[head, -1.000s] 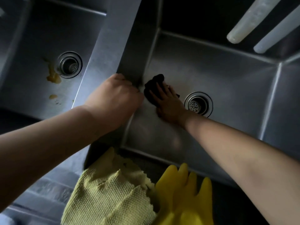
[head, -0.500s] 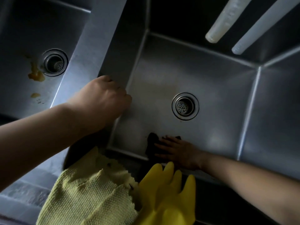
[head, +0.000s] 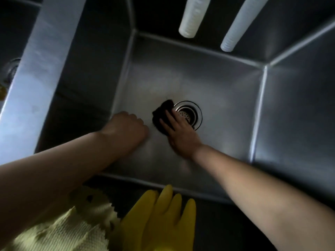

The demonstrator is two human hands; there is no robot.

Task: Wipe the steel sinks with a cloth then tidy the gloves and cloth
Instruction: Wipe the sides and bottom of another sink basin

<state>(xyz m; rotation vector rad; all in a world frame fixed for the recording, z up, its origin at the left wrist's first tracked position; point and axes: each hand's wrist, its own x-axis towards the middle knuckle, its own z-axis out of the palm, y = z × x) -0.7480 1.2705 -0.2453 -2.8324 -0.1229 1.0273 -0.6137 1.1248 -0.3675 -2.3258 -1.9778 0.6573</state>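
Note:
A small dark cloth (head: 161, 113) lies on the floor of the right steel sink (head: 226, 105), touching the left rim of the round drain (head: 193, 110). My right hand (head: 178, 134) presses it down with straight fingers spread flat. My left hand (head: 125, 129) hovers low inside the same sink, just left of the cloth, fingers curled into a fist with nothing in it. Yellow rubber gloves (head: 161, 220) lie on the near rim, fingers pointing at the sink. A pale yellow knitted cloth (head: 72, 230) lies left of them, partly under my left forearm.
A steel divider (head: 41, 69) separates the right sink from the left sink, whose drain (head: 11, 69) and a yellowish food smear (head: 2, 91) show at the frame's left edge. Two white ribbed tubes (head: 192, 17) (head: 237, 24) hang over the far wall.
My right hand slid the dark cloth from the sink's near edge up to the drain. My left hand left the divider and dropped into the right sink. The view shifted right.

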